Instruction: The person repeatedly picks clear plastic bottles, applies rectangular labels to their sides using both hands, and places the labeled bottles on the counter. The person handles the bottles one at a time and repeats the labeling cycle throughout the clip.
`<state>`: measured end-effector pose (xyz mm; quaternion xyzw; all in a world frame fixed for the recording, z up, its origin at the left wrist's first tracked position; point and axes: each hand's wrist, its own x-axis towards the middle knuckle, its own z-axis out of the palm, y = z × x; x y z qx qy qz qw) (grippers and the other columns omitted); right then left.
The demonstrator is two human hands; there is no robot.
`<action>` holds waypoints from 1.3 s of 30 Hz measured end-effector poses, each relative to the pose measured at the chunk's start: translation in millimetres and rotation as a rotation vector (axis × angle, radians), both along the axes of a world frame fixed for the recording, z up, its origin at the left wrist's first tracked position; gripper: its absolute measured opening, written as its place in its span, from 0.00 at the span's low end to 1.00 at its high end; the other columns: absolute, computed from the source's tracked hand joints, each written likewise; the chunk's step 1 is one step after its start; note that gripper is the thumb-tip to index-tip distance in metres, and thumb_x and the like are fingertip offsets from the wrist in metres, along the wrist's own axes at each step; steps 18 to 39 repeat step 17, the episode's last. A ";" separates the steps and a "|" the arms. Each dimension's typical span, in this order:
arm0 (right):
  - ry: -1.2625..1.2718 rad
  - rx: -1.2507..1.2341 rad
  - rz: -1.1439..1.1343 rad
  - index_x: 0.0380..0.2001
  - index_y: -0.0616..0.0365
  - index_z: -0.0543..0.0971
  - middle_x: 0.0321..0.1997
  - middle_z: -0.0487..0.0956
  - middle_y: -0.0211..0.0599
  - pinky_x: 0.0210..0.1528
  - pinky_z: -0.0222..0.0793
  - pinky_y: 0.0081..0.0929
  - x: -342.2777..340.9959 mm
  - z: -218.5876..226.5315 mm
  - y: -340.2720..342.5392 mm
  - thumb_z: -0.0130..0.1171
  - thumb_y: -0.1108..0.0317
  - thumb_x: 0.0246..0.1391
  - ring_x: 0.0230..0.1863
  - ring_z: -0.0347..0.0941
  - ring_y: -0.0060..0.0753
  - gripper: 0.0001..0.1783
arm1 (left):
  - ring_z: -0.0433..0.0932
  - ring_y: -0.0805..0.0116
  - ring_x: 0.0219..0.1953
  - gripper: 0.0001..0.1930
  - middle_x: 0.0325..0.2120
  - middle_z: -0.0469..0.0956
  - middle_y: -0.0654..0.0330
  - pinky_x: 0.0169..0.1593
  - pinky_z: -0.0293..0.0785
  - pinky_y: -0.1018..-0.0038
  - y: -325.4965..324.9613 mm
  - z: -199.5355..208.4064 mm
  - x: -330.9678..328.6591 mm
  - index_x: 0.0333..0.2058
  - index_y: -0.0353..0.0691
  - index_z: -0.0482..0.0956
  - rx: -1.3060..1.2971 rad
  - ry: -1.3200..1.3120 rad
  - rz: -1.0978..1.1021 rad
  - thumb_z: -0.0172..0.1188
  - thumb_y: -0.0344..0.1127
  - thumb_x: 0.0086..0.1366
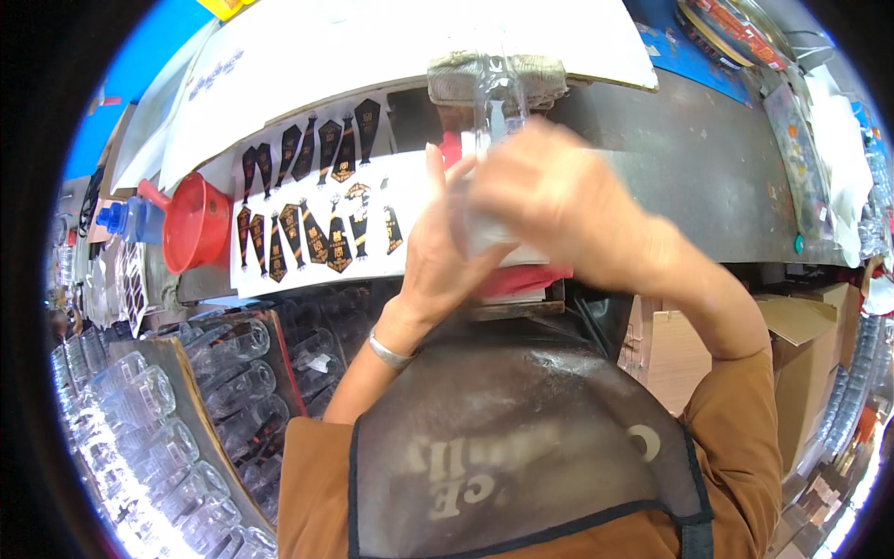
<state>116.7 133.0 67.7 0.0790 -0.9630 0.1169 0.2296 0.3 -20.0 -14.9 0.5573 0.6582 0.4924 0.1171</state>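
A clear bottle [501, 98] lies in front of me, its far end over a worn wooden block [454, 82]. My left hand [438, 244] is wrapped round the bottle's near part, thumb and fingers on either side. Across the bottle's near part lies my right hand [559, 191], curled and blurred by motion; its fingertips are hidden. Left of my hands, a white sheet [307, 200] carries rows of black and gold tie-shaped stickers. Red cloth [521, 279] shows below my hands.
A red plastic dipper [197, 224] and a blue-capped container [126, 220] stand at the left. Many clear bottles [154, 438] fill crates at lower left. Cardboard boxes [689, 345] are at lower right. A grey metal tabletop [689, 158] extends to the right, with clear plastic bags at its end.
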 end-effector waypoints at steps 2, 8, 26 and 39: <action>-0.076 -0.300 0.054 0.37 0.58 0.80 0.36 0.81 0.41 0.42 0.77 0.36 6.1 8.5 -9.1 0.65 0.73 0.51 0.38 0.80 0.43 0.09 | 0.75 0.55 0.58 0.65 0.62 0.69 0.43 0.62 0.72 0.64 -7.6 -0.7 -4.9 0.73 0.34 0.34 -0.054 -0.005 -0.013 0.79 0.32 0.48; 0.244 -0.163 -0.143 0.36 0.55 0.82 0.38 0.82 0.36 0.46 0.78 0.34 -1.4 -11.2 18.5 0.67 0.75 0.45 0.42 0.78 0.41 0.12 | 0.74 0.54 0.59 0.55 0.64 0.69 0.48 0.63 0.69 0.64 -9.0 -5.1 -15.6 0.72 0.33 0.46 -0.049 -0.073 -0.067 0.74 0.28 0.52; 0.279 -0.507 -0.046 0.43 0.55 0.82 0.48 0.83 0.38 0.50 0.78 0.25 28.4 -51.3 42.9 0.63 0.70 0.58 0.55 0.78 0.35 0.09 | 0.68 0.54 0.66 0.52 0.65 0.67 0.47 0.69 0.61 0.62 -10.2 -11.1 -24.9 0.72 0.35 0.49 -0.140 -0.157 -0.129 0.71 0.26 0.52; 0.279 -0.507 -0.046 0.43 0.55 0.82 0.48 0.83 0.38 0.50 0.78 0.25 28.4 -51.3 42.9 0.63 0.70 0.58 0.55 0.78 0.35 0.09 | 0.68 0.54 0.66 0.52 0.65 0.67 0.47 0.69 0.61 0.62 -10.2 -11.1 -24.9 0.72 0.35 0.49 -0.140 -0.157 -0.129 0.71 0.26 0.52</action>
